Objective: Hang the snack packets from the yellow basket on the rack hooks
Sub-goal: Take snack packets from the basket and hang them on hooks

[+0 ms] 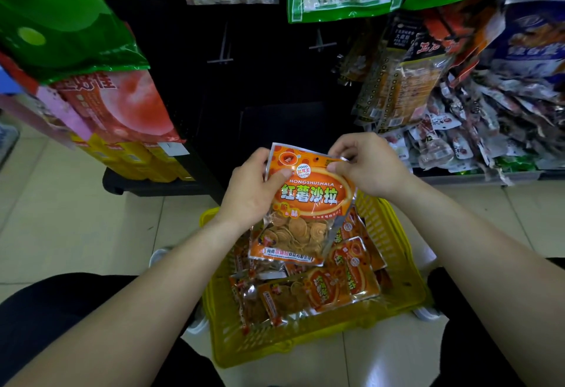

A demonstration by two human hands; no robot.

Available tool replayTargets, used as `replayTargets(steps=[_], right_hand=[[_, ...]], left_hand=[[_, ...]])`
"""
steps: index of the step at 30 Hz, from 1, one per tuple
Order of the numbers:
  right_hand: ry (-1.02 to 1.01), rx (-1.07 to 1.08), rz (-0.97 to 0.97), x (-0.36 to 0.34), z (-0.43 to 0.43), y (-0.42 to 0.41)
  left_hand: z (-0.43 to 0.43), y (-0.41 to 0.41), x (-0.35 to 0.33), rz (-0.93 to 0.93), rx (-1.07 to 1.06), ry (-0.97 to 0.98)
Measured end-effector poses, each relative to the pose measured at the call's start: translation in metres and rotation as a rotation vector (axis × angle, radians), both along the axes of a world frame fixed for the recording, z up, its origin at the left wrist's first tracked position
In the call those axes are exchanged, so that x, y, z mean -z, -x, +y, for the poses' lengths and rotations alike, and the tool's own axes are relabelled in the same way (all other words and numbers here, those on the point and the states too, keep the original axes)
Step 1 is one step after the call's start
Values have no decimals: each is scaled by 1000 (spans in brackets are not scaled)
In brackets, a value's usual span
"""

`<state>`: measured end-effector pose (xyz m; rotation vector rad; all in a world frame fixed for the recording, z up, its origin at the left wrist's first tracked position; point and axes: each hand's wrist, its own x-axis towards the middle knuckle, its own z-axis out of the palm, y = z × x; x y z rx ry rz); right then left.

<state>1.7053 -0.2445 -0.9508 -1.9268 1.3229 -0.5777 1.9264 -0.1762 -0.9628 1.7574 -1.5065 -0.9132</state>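
Pale floor tiles (76, 218) run up to a black rack (269, 87) at the far side, and I can see two bare hooks (220, 59) on its dark middle panel. At the far left a green bag (61, 19) hangs above pink packets (122, 105).

Moving right, the left hand (249, 191) grips the left edge of an orange snack packet (302, 209), with the thumb across the front and the fingers curled behind. The packet is upright in the air, below the hooks and above the yellow basket (406, 264). The right hand (367, 166) pinches its top right corner between thumb and forefinger.

The basket sits on the floor at the near side with more orange packets (321, 292) lying inside. To the far right, striped packets (394, 87) hang beside a heap of small sachets (477, 139) on a low shelf.
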Motion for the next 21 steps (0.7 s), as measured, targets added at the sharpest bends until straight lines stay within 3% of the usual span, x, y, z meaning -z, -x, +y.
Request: replayTargets(steps=[4,9,14,21], right_hand=[[-14,-88,9,0,2,-1],[9,-241,222,-3,14,-11],[183,-131,338,-7,34,-21],[257,-32,489,-22,25,-25]], left_hand=[[2,1,1,-50,-8,15],[5,1,4,-16,-17,18],[13,-3,-1,53,12,-24],[33,-38,-10,-40,-32,-14]])
